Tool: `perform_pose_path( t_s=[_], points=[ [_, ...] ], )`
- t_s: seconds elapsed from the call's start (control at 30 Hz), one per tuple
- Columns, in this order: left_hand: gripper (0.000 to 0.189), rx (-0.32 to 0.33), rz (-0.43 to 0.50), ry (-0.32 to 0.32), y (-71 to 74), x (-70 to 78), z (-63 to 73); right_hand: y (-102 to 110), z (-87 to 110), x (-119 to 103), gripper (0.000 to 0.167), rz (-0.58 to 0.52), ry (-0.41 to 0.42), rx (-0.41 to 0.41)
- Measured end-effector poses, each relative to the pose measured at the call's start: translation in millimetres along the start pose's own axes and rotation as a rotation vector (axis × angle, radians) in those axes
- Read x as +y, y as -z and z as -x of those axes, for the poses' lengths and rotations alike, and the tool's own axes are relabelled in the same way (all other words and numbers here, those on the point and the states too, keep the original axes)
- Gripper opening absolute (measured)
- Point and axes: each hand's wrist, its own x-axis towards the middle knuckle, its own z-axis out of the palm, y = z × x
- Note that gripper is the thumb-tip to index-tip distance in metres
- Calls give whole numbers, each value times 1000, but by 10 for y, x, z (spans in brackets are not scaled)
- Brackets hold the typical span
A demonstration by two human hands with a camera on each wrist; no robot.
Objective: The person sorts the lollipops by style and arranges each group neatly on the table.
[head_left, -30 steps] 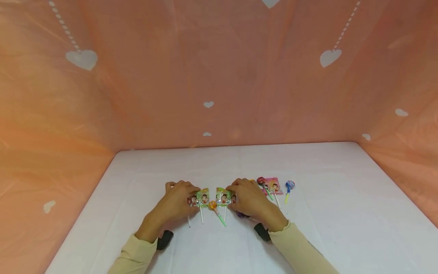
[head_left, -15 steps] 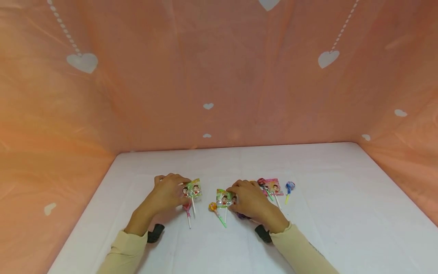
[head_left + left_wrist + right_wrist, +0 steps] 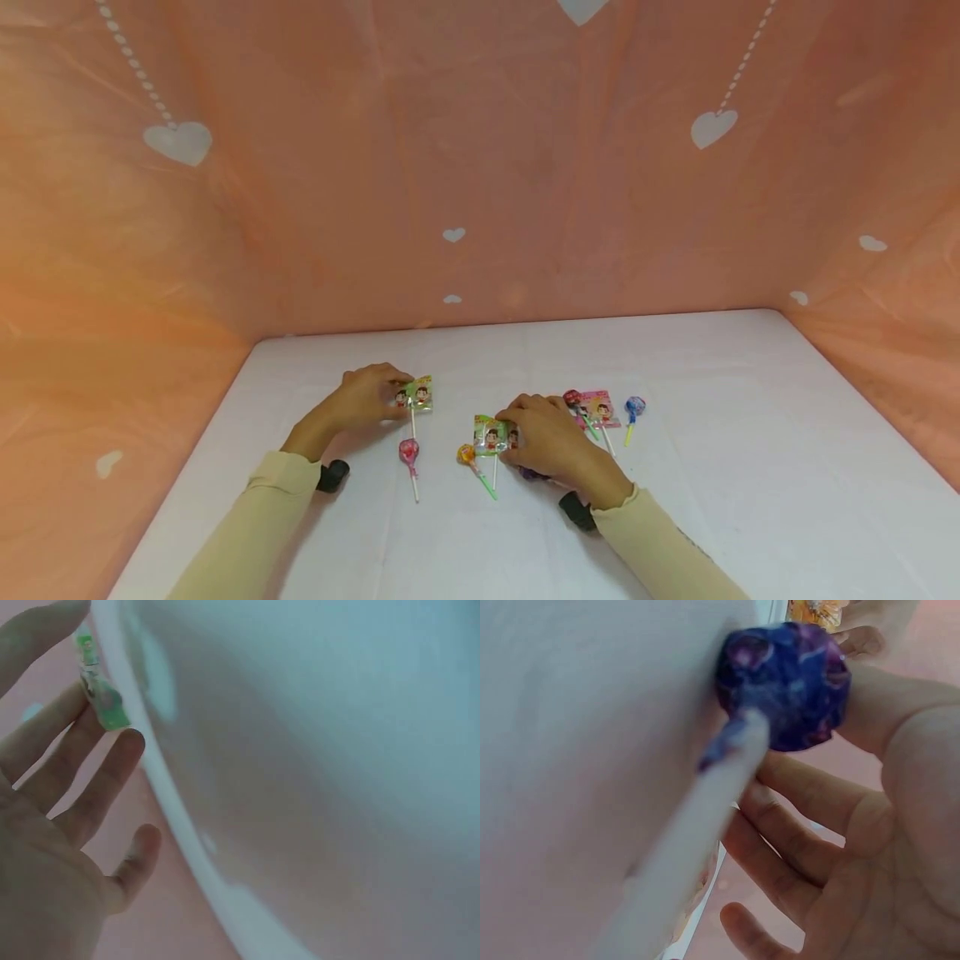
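Observation:
My left hand [image 3: 363, 396] pinches a lollipop in a flat green wrapper [image 3: 420, 393], its white stick pointing toward me. In the left wrist view that green wrapper [image 3: 111, 709] sits at the fingertips, with the other fingers spread. On the right, my right hand [image 3: 551, 437] grips the edges of a second green-wrapped lollipop [image 3: 490, 435] between thumb and fingers. A purple lollipop [image 3: 531, 473] lies under this hand, mostly hidden in the head view; it looms large in the right wrist view, its purple ball [image 3: 784, 686] in front of the palm [image 3: 885, 885].
A pink lollipop [image 3: 408, 452] and an orange one with a green stick [image 3: 467, 455] lie between the hands. Beyond the right hand are a red lollipop [image 3: 573, 398], a pink-wrapped one [image 3: 602, 408] and a blue one [image 3: 635, 406]. An orange cloth [image 3: 480, 167] with hearts backs the white table [image 3: 712, 375].
My left hand has moved left and away from me with the green-wrapped lollipop, uncovering the pink lollipop on the table. My right hand has stayed in place.

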Motion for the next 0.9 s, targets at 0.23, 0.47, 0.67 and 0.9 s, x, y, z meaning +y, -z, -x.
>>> perform_pose_path(
  t_s=[0.23,0.47,0.67,0.9],
  points=[
    [49,-22,43,-28,-53,-79,-49,-5,-12,-10,50,6,0,-7],
    [46,1,58,-38,-89,-102,-52,1,2,-9,50,2,-11,-9],
    [49,-37,25,-16,-74,-80,-70,-16,14,-1,49,-11,-13,-14],
    [42,10,-44,-38,39,-43,-87,-8,1,4,49,5,-14,-10]
  ],
)
